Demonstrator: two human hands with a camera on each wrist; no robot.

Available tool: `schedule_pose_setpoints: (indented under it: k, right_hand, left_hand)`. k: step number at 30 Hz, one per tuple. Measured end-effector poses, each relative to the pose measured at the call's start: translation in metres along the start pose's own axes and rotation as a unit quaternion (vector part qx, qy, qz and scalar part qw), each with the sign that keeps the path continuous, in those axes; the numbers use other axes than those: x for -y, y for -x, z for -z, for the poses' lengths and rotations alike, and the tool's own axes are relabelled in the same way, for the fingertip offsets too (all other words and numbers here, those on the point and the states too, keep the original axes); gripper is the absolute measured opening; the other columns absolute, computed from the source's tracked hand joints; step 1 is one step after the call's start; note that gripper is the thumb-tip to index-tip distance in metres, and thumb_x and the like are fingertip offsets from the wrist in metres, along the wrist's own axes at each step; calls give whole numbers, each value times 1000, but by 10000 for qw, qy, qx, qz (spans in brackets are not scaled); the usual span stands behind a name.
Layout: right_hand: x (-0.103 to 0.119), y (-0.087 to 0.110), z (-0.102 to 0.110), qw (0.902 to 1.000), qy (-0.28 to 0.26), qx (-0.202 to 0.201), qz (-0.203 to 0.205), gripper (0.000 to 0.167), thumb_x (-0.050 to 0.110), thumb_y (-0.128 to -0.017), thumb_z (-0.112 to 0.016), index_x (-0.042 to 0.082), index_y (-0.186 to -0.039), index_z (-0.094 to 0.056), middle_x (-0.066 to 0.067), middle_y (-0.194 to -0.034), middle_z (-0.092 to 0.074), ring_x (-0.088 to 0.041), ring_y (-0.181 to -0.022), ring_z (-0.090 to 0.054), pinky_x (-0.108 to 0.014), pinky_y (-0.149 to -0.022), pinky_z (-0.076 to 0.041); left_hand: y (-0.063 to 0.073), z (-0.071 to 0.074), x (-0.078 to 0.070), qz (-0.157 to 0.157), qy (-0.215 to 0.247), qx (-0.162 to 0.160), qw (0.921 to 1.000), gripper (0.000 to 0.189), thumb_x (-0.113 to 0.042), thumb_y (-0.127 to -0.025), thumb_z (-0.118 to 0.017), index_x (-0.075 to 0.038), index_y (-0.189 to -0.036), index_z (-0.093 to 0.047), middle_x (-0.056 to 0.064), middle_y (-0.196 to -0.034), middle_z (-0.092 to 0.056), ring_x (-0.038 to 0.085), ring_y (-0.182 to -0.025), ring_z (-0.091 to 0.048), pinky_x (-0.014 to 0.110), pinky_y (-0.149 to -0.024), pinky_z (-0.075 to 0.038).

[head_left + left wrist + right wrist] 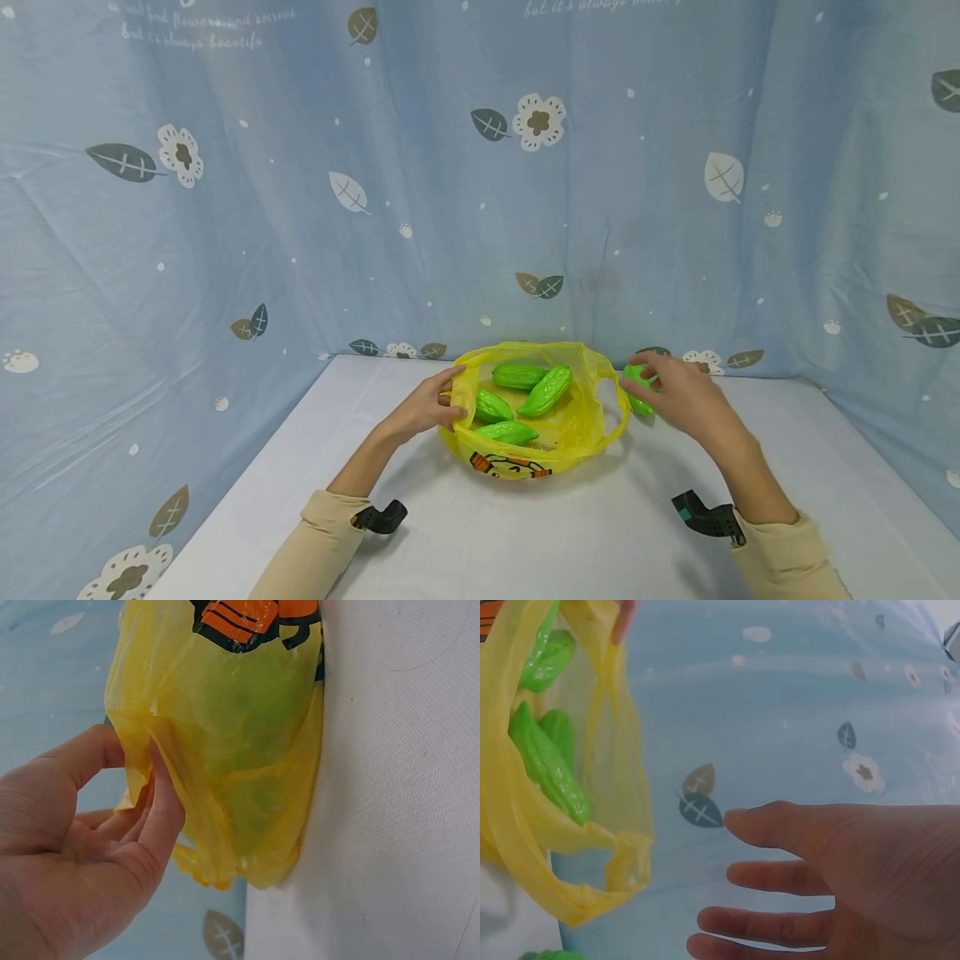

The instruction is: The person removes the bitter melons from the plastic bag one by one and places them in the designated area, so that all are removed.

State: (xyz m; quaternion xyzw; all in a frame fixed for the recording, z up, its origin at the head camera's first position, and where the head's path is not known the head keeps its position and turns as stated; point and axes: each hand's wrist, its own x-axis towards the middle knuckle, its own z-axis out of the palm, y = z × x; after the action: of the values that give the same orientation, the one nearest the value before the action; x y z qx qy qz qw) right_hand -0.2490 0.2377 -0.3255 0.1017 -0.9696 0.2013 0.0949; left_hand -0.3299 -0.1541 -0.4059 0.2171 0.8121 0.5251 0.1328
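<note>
A yellow plastic bag lies with its mouth spread on the white table, an orange-and-black print on its front. Several bright green bitter melons are inside it. At the bag's left rim, my left hand pinches the thin plastic between thumb and fingers, and the left wrist view shows the bag's folds in that grip. Another green bitter melon lies outside, right of the bag's handle loop. Over that one is my right hand, its fingers apart and holding nothing in the right wrist view.
The white table ends at a blue curtain with leaf and flower prints, close behind the bag. More curtain hangs along both sides. A black wrist mount sits on the left forearm, another on the right.
</note>
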Motion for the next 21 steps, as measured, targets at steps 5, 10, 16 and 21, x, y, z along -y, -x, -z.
schedule_pose_setpoints:
  k: [5,10,16,21]
  right_hand:
    - [2,0,-4,10000,25,15,79,51,42,-94,-62,7,-130,-59,-21,-115,-68,-36,-100,-67,-49,-73,-55]
    - [6,-1,-9,9999,86,45,122,51,43,-93,-63,8,-130,-60,-19,-114,-69,-35,-99,-67,-49,-75,-55]
    - [11,0,-16,9998,72,2,168,46,37,-93,-64,8,-128,-61,-19,-112,-69,-34,-95,-67,-47,-68,-55]
    - [17,0,-23,9995,123,30,275,44,34,-92,-66,7,-127,-62,-19,-111,-71,-34,-95,-68,-46,-69,-56]
  left_hand:
    - [0,0,1,-8,10,-6,10000,84,-10,-88,-67,-13,-157,-21,19,-150,-45,24,-108,-65,36,-73,-59]
    - [0,0,1,-13,-2,-26,10000,84,-10,-88,-68,-13,-157,-21,19,-150,-44,24,-108,-65,35,-72,-59]
    - [0,0,0,-24,11,-2,10000,85,-10,-88,-67,-12,-158,-20,20,-151,-43,25,-109,-65,35,-73,-59]
    - [1,-1,1,-22,-13,13,10000,84,-9,-88,-67,-12,-158,-20,20,-150,-44,24,-108,-65,34,-73,-59]
